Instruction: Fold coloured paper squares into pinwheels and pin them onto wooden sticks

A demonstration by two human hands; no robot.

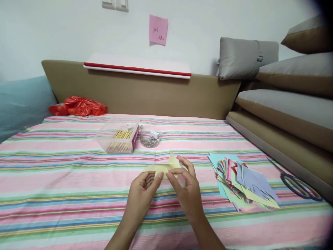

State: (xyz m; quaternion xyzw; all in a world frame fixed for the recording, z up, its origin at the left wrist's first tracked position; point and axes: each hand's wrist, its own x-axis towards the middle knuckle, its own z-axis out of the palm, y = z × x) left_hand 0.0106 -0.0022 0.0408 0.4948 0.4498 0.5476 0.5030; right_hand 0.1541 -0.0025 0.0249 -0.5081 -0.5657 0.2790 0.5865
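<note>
A piece of pale yellow paper [163,168] is held between my two hands, just above the striped cloth [78,194]. Thumb and fingers of my left hand [143,187] pinch its left part. My right hand [186,187] pinches it near the middle with thumb and forefinger, its other fingers curved behind. One pointed corner of the paper stands up between the hands. The paper looks creased or bent; its lower edge is partly hidden by my thumbs.
Right of my hands lies a pile of coloured paper pieces [247,184], with dark-handled scissors [296,184] beyond. Ahead stand a clear plastic box [119,147] of small wooden sticks and a round dish [150,141] of metal bits. A red plastic bag [80,106] lies back left; stacked cushions [291,104] line the right.
</note>
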